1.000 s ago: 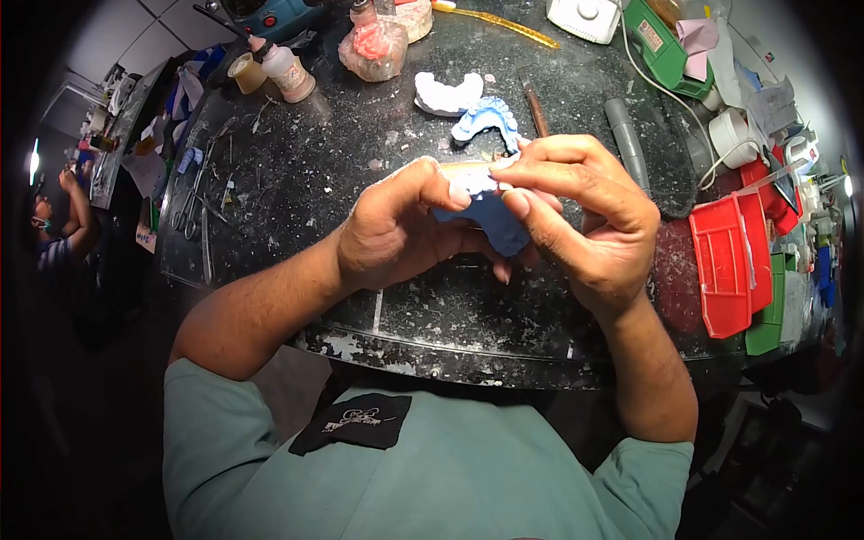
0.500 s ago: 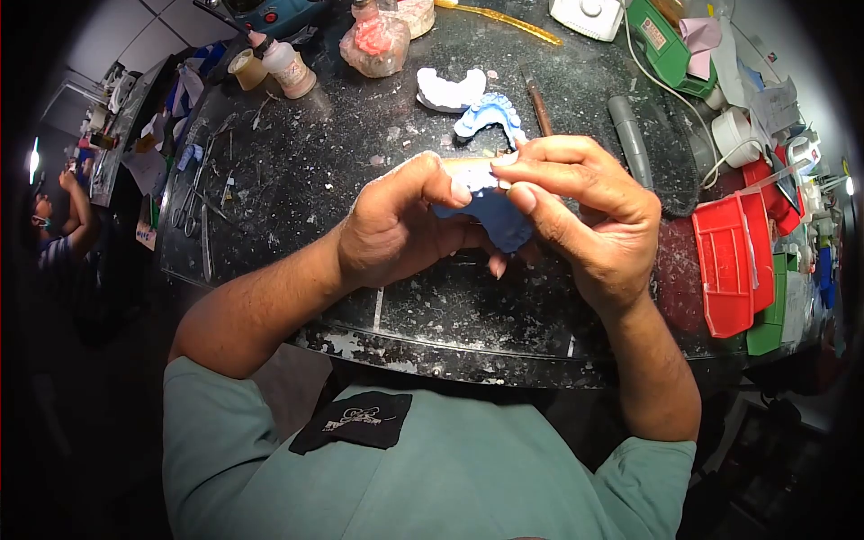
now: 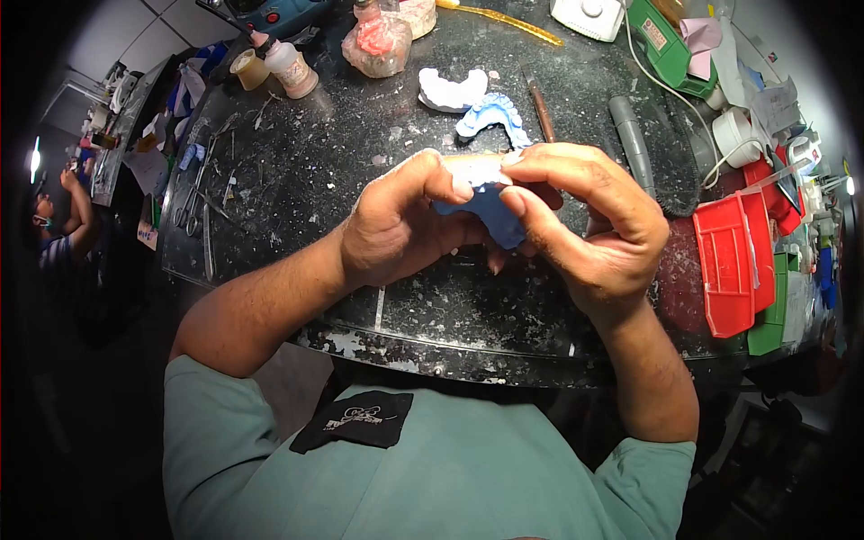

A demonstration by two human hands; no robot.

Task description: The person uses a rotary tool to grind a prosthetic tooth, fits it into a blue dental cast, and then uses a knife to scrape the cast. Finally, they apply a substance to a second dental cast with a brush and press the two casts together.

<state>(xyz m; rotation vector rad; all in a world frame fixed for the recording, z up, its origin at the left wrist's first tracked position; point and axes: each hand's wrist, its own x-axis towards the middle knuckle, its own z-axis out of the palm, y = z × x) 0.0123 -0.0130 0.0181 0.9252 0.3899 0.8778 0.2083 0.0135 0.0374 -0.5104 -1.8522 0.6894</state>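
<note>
My left hand (image 3: 396, 216) is closed round a blue dental model (image 3: 497, 219) with a bright white part (image 3: 479, 173) along its upper edge. The thumb presses on the white part from the left. At the right end of the piece, the thumb and forefinger of my right hand (image 3: 594, 229) are bent around its edge, pinching at the white part; glare hides the exact contact. Just beyond my hands lie a white arch-shaped model (image 3: 452, 90) and a light blue arch-shaped model (image 3: 495, 119).
A brown-handled tool (image 3: 540, 108) and a grey cylinder (image 3: 632, 139) lie behind my right hand. Red bins (image 3: 724, 261) stand at the right. Bottles (image 3: 292, 70) are at the back left, metal tools (image 3: 193, 202) at the left. Another person (image 3: 67, 216) is at far left.
My right hand has shifted slightly to the right, and its thumb and forefinger have moved a little. My left hand and the model have hardly moved.
</note>
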